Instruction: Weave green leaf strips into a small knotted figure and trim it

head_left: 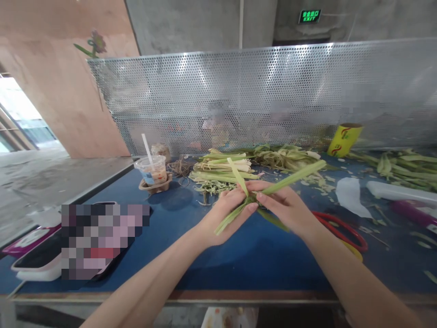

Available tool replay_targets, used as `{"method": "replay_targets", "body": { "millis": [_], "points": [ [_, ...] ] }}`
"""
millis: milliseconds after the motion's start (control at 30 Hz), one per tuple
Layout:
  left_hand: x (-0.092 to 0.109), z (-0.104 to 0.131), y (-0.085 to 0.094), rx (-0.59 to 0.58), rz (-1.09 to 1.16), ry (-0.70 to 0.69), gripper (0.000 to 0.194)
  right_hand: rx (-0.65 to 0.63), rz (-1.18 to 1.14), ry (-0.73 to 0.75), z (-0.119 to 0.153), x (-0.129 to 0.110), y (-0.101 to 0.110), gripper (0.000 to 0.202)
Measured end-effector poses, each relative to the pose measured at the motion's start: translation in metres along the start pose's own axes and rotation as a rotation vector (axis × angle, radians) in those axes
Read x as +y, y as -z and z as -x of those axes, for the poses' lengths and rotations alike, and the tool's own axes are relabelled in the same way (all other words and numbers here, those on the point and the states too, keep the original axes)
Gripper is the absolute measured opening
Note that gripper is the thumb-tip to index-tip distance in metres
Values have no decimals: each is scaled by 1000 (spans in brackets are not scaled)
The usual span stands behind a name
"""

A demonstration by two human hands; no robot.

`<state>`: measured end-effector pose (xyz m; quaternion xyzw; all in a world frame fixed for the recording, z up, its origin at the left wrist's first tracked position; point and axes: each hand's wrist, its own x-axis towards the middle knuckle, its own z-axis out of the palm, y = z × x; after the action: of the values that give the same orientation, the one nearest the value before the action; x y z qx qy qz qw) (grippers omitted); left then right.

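Above the middle of the blue table, my left hand (228,214) and my right hand (285,207) meet around a small piece woven from green leaf strips (293,177). Strip ends stick out from its knotted middle in several directions, one long end up to the right. My left fingers and thumb pinch its left side, and my right thumb and fingers press on the right. The centre is partly covered by my fingertips. Just behind my hands lies a stacked bundle of pale green stalks (221,166). Red-handled scissors (341,228) rest by my right forearm.
A plastic cup with a straw (152,168) stands in a cardboard holder at left. Phones or tablets (41,250) lie front left. More leaves (290,157) lie behind, near a yellow can-like cylinder (344,140). A perforated metal screen (239,86) closes off the back. White tissue (351,196) lies right.
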<state>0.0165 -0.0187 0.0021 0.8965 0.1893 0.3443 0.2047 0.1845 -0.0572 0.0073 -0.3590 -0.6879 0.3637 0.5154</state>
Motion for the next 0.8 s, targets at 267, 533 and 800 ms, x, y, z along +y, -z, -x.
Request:
{"method": "replay_targets", "body": {
  "millis": [267, 533, 800],
  "points": [
    [1, -1, -2, -111, -70, -38, 23, 178, -272, -114, -3, 10, -7, 14],
    [-2, -4, -8, -43, 229, 82, 25, 121, -274, -272, -6, 12, -2, 33],
    [-13, -6, 3, 14, 771, 241, 40, 76, 433, -129, 1, 7, 14, 30]
  ]
}}
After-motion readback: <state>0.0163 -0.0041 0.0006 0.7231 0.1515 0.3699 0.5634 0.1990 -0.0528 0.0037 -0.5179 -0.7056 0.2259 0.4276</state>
